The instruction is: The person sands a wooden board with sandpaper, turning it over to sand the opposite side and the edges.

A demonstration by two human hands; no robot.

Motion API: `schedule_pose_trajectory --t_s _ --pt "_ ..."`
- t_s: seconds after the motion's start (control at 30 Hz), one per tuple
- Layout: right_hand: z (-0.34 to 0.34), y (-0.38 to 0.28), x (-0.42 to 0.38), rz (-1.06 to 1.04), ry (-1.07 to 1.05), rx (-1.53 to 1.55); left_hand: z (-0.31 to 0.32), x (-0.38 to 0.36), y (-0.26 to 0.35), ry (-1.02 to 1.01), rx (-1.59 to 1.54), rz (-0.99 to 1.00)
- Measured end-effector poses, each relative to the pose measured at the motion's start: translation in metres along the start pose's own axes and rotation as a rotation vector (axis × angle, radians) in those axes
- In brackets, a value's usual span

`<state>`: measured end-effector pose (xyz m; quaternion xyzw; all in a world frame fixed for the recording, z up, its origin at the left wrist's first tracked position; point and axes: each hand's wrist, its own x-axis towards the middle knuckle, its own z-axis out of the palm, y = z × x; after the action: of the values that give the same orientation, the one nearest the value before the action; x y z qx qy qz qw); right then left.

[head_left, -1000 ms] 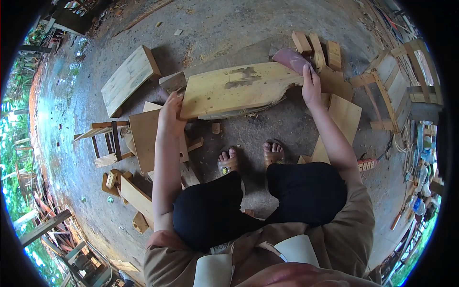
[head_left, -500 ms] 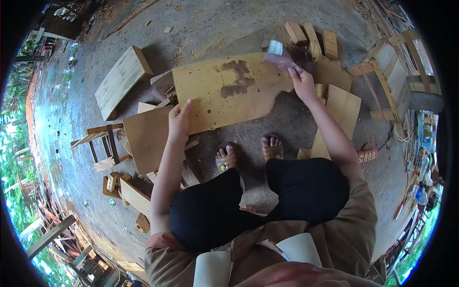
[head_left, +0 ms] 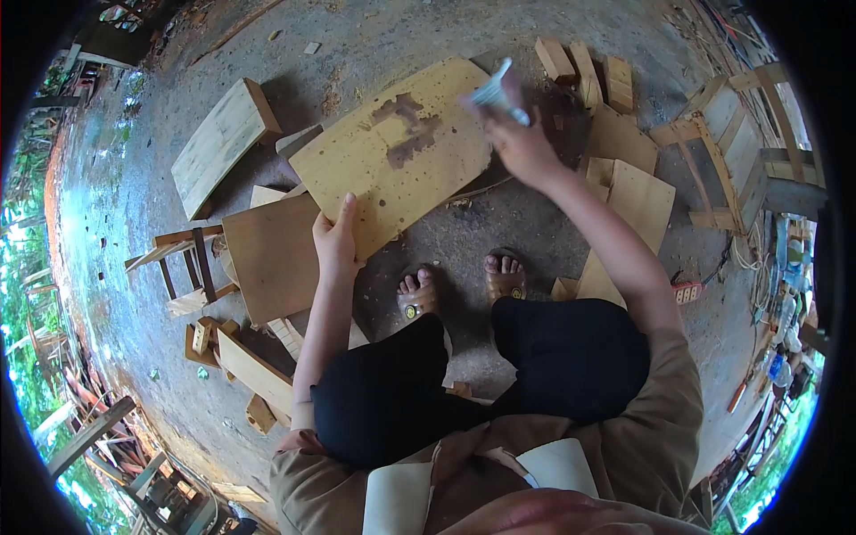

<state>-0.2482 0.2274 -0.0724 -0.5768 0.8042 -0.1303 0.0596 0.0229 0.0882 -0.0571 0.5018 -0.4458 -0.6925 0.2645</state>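
Observation:
My left hand [head_left: 336, 242] grips the near left edge of a flat wooden board [head_left: 343, 165], thumb on top and the other fingers underneath. The board is yellowish, with dark brown blotches in its middle and small spots; it is held tilted above the floor, its far right end raised. In my right hand [head_left: 524, 153] is a thin, bent sheet [head_left: 499, 92], pinkish and pale blue, held at the board's right end. The fingertips of that hand are slightly blurred.
A brown panel [head_left: 272, 259] lies beside my left forearm, near a slatted wooden piece [head_left: 192, 263]. A pale wooden box [head_left: 225, 147] stands farther left. Wood blocks [head_left: 618, 85] and a long plank [head_left: 637, 218] lie right. A power strip [head_left: 687, 293] is on the floor.
The board has turned, its right end swinging away from me and its left end toward me. My right hand has moved left and turned, bringing the sheet over the board's end.

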Motion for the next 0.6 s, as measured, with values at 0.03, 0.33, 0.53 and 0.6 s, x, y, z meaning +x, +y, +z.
schedule_pose_trajectory --t_s 0.03,0.33,0.53,0.6 --pt "-0.009 -0.027 0.0 -0.009 -0.121 0.064 0.0 -0.002 -0.001 0.009 0.035 0.017" --pt "0.001 0.019 0.004 0.163 -0.043 0.087 -0.001 -0.001 -0.001 0.003 0.092 0.066" --pt "0.005 -0.044 -0.013 -0.048 -0.111 0.024 -0.001 -0.004 -0.002 0.033 0.155 0.014" --pt "0.012 -0.053 -0.027 -0.273 -0.127 0.124 -0.001 -0.006 -0.003 0.018 0.17 0.032"
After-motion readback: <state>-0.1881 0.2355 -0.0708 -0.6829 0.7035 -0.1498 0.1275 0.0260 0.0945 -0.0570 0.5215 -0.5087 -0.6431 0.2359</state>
